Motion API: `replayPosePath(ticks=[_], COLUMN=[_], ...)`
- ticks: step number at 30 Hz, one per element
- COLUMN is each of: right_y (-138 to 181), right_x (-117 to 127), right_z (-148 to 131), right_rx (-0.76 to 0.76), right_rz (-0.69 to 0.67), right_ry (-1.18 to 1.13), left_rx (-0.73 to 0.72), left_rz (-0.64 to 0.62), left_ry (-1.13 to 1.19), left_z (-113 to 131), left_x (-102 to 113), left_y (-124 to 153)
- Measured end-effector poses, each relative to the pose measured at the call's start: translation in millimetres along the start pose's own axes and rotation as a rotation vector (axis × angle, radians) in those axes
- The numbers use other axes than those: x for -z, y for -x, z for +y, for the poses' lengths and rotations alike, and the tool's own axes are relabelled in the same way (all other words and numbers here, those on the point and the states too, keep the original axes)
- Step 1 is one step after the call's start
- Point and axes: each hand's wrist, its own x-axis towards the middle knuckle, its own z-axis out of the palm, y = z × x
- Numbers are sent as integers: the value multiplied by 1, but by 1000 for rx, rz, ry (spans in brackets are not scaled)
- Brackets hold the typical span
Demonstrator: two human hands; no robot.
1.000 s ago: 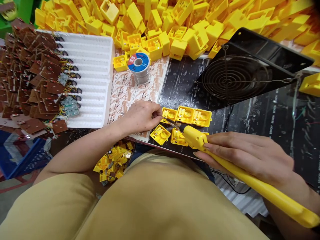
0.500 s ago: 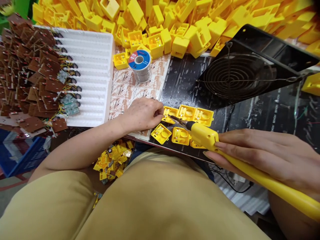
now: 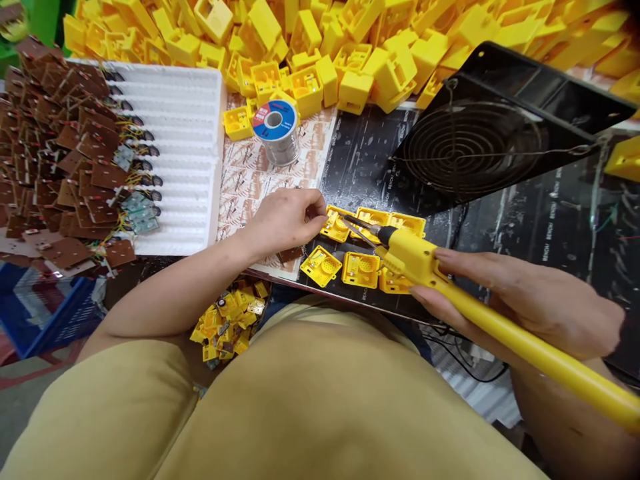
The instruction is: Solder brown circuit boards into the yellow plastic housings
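My right hand (image 3: 540, 300) is wrapped around a yellow soldering iron (image 3: 410, 257) with a dark metal tip. That tip sits over a small yellow plastic case (image 3: 336, 223) at the left end of the back row. Beside this case is my left hand (image 3: 293, 217), its fingers curled into a pinch; whatever they hold is too small to make out. In front lie more open yellow cases, among them a tilted one (image 3: 321, 266) and one with a perforated round patch (image 3: 361, 269). A brown circuit board (image 3: 291, 255) shows partly below my left wrist.
A solder spool (image 3: 276, 130) stands behind my left hand. Brown circuit boards (image 3: 75, 153) with wires are heaped on a white foam tray (image 3: 187, 153). A black fan (image 3: 475, 147) leans at the back right. Yellow housings (image 3: 305, 40) pile along the far side.
The soldering iron's tip has drawn back slightly from the left case. My right hand has shifted its grip on the handle. The brown board under my left wrist has come into sight.
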Motion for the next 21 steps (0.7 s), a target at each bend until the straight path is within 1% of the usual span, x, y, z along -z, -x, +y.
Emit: replayPosePath(ticks=[2, 4, 8, 12, 14, 18, 21], right_y=[-4, -7, -9, -16, -22, -33, -36], right_x=[-3, -6, -10, -15, -17, -17, -9], right_z=[1, 1, 2, 1, 0, -2, -5], right_rx=[122, 187, 205, 264, 280, 318, 349], right_rz=[50, 82, 40, 109, 115, 80, 31], right_ry=[-1, -11, -51, 10, 34, 2, -33], left_rx=[-17, -33, -21, 17, 28, 42, 46], left_rz=[-10, -1, -13, -66, -85, -120, -135], left_ry=[-95, -168, -235, -303, -341, -404, -436], left_z=[2, 4, 7, 13, 17, 24, 27], left_x=[1, 1, 3, 6, 8, 11, 13], left_y=[-4, -8, -12, -18, -20, -24, -26])
